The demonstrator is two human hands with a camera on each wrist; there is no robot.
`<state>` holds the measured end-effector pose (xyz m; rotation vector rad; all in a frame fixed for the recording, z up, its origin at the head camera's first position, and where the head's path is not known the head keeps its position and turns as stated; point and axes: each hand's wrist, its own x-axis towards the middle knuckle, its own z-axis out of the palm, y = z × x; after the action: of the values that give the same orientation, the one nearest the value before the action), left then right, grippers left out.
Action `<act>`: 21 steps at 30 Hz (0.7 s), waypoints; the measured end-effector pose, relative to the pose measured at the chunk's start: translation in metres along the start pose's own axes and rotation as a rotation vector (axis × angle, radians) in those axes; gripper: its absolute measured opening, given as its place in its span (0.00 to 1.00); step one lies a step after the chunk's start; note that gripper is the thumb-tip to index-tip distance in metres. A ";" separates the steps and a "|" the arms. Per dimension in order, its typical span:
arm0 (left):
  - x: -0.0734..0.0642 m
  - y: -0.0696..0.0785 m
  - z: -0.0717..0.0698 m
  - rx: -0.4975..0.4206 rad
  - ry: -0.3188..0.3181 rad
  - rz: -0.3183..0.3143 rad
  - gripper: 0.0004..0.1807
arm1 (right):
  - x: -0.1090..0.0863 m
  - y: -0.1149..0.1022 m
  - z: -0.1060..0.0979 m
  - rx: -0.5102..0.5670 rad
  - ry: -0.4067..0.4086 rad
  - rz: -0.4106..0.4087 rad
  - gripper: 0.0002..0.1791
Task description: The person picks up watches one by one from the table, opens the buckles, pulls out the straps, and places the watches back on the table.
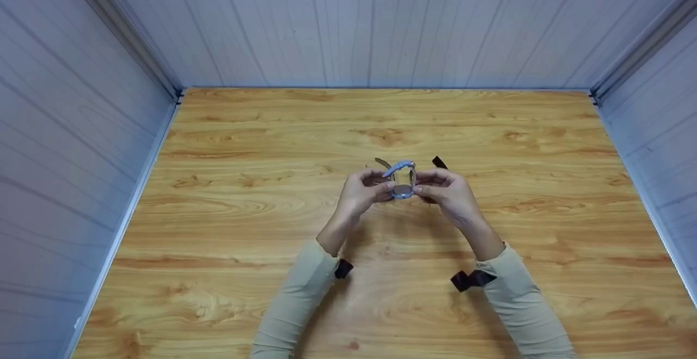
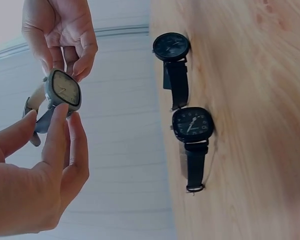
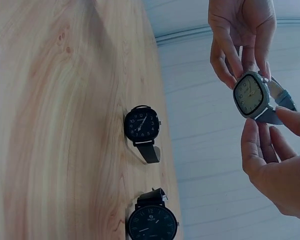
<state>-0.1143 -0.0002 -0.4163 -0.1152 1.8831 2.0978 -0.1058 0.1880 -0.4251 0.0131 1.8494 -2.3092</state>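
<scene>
Both hands hold a light blue-grey wristwatch [image 1: 403, 191] above the table, its strap curving up into a loop. In the left wrist view its pale squarish dial [image 2: 66, 90] shows inside a rounded case. My left hand [image 1: 358, 191] pinches it from the left between thumb and fingers, at the strap end beside the case. From the right, my right hand [image 1: 451, 191] pinches the opposite side the same way. Below the hands lie a black watch with a rounded-square face [image 2: 192, 124] and a black round-faced watch [image 2: 171, 46]. In the head view the hands partly cover both.
A wood-grain table [image 1: 245, 146] stretches out around the hands. Pale panelled walls [image 1: 348, 26] enclose its back and both sides. Dark straps [image 1: 472, 280] stick out from the sleeves at both wrists.
</scene>
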 end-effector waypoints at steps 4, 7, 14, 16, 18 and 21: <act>-0.001 0.002 0.000 0.075 0.003 0.033 0.14 | -0.001 -0.002 -0.001 -0.023 -0.016 -0.016 0.12; -0.001 0.002 0.000 0.119 0.002 0.069 0.13 | -0.001 -0.002 -0.001 -0.039 -0.027 -0.025 0.11; -0.004 0.001 -0.001 0.161 -0.016 0.127 0.12 | 0.000 -0.001 -0.003 -0.082 -0.051 -0.040 0.14; -0.005 0.001 -0.001 0.183 -0.019 0.158 0.12 | 0.000 -0.001 -0.003 -0.112 -0.058 -0.037 0.16; -0.005 0.000 -0.002 0.203 -0.022 0.193 0.12 | 0.000 -0.002 -0.003 -0.144 -0.069 -0.032 0.16; -0.005 0.000 -0.001 0.229 -0.017 0.225 0.12 | -0.001 -0.006 -0.002 -0.167 -0.074 -0.023 0.14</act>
<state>-0.1098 -0.0025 -0.4155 0.1739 2.1987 1.9904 -0.1060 0.1913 -0.4198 -0.1144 2.0082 -2.1309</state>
